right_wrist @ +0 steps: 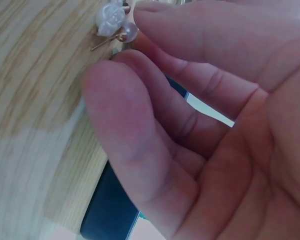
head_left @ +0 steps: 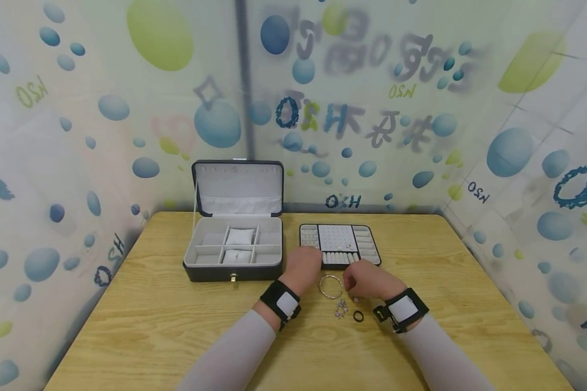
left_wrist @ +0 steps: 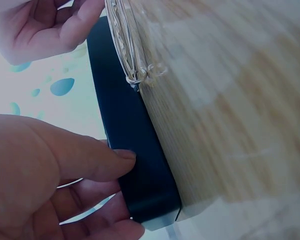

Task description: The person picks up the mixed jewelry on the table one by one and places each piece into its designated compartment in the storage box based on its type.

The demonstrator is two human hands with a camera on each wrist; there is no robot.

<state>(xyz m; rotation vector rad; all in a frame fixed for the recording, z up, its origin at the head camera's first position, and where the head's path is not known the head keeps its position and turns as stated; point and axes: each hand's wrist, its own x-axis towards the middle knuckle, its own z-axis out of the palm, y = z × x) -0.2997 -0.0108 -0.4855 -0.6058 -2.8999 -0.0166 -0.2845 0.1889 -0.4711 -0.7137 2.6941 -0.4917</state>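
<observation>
My left hand [head_left: 304, 266] grips the front left corner of a black jewelry tray [head_left: 335, 266]. In the left wrist view the thumb [left_wrist: 102, 161] presses the tray's black side [left_wrist: 135, 135], with curled fingers at its other face. My right hand [head_left: 372, 279] is low over the table in front of the tray's right part, fingers curled. Its fingertips are right at a white rose and pearl earring [right_wrist: 111, 21] with a gold pin; I cannot tell whether they pinch it. Nearby lie a gold bangle [head_left: 331, 287], a silvery bracelet [head_left: 341, 309] and a black ring [head_left: 358, 316].
An open black jewelry box [head_left: 232, 273] stands to the left, lid raised, with light compartments and two white cushions [head_left: 239, 237]. The wooden table [head_left: 142, 326] meets patterned curtain-like walls [head_left: 391, 146] at the back and sides.
</observation>
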